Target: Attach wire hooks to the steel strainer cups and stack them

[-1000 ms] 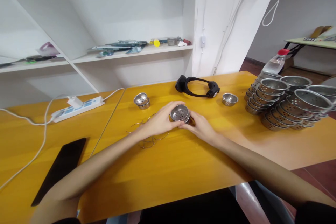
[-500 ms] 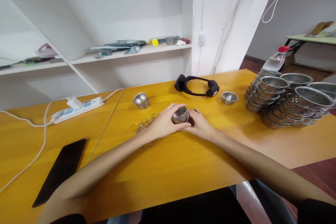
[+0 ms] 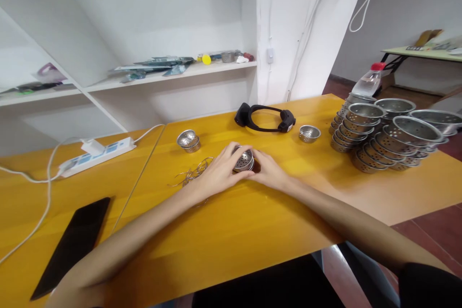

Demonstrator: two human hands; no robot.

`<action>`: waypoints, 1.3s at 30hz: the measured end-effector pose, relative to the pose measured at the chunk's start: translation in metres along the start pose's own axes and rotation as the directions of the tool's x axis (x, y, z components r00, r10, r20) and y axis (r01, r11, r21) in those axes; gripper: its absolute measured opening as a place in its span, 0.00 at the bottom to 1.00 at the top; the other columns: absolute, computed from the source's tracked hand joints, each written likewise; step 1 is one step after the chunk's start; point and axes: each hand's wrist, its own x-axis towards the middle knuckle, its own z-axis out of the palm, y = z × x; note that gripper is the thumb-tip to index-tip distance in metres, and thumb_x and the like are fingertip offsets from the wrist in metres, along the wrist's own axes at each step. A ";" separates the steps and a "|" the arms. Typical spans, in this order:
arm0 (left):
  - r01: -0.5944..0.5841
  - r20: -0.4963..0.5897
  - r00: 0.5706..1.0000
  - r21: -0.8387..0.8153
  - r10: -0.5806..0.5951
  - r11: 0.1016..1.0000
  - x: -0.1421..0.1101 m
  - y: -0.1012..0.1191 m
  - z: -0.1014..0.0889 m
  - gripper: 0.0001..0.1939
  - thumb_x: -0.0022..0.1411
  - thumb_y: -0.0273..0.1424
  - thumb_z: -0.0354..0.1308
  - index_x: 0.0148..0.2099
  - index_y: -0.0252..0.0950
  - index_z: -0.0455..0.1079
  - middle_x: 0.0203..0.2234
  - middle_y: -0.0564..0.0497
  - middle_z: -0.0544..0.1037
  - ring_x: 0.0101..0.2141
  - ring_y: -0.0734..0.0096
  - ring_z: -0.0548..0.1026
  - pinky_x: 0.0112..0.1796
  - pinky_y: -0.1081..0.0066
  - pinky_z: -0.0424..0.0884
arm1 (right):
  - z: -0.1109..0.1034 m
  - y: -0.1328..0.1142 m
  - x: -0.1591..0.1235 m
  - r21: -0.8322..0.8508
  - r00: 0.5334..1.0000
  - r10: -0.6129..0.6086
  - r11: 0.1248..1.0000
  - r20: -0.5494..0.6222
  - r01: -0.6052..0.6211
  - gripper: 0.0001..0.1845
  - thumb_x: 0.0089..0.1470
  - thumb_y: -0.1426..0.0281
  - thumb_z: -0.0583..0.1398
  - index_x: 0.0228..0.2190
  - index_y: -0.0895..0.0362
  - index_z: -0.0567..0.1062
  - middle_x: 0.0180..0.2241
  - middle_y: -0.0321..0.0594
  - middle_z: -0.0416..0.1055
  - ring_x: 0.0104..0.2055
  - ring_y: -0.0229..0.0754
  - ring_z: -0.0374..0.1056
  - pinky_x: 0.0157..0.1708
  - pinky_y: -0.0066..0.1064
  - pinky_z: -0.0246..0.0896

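Note:
At the middle of the table, my left hand (image 3: pixel 220 171) is closed around a small perforated metal cup (image 3: pixel 244 160), thumb at the near side and fingers over its top. My right hand (image 3: pixel 269 171) grips from the right, its fingertips against the rims at that side; a second cup seems to sit beneath, mostly hidden. Left of the cups, partly behind my left hand and wrist, lies a tangle of thin metal wire (image 3: pixel 195 173). Farther back on the left are two more perforated cups (image 3: pixel 188 139), one tilted on the other.
Stacks of perforated cups (image 3: pixel 382 142) stand at the right, with a red-capped bottle (image 3: pixel 368 82) behind. A single cup (image 3: pixel 309 133) and a black headband device (image 3: pixel 265 119) sit at the back. To the left are a power strip (image 3: pixel 97 156) with cables and a black flat slab (image 3: pixel 72 245).
The upper cup has tipped in my hands, and its perforated surface now faces me more. My left fingers have come farther over it. The whole view has shifted slightly.

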 end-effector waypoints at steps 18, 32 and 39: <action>0.015 -0.081 0.997 -0.009 -0.015 1.000 -0.001 0.000 0.003 0.42 0.66 0.43 0.68 0.74 0.49 0.51 0.67 0.39 0.62 0.66 0.44 0.68 0.65 0.42 0.67 | 0.006 0.008 -0.002 -0.057 1.000 -0.011 0.998 -0.003 0.011 0.45 0.57 0.56 0.71 0.68 0.54 0.60 0.63 0.56 0.72 0.64 0.63 0.71 0.68 0.59 0.59; 0.175 -0.169 0.954 -0.352 -0.247 0.920 -0.003 -0.016 0.024 0.50 0.55 0.39 0.76 0.72 0.46 0.53 0.66 0.39 0.70 0.62 0.46 0.74 0.63 0.42 0.69 | -0.036 0.020 -0.006 -0.267 0.989 0.047 0.964 0.143 -0.007 0.70 0.52 0.41 0.71 0.77 0.51 0.40 0.72 0.63 0.57 0.73 0.70 0.57 0.69 0.67 0.56; 0.138 -0.349 0.909 -0.267 -0.229 0.954 0.002 -0.019 -0.041 0.47 0.55 0.38 0.75 0.71 0.45 0.55 0.66 0.41 0.69 0.63 0.50 0.73 0.63 0.49 0.70 | -0.031 0.021 -0.007 -0.294 0.990 0.039 0.956 0.139 0.003 0.66 0.55 0.40 0.67 0.77 0.51 0.41 0.67 0.60 0.66 0.69 0.68 0.64 0.67 0.67 0.58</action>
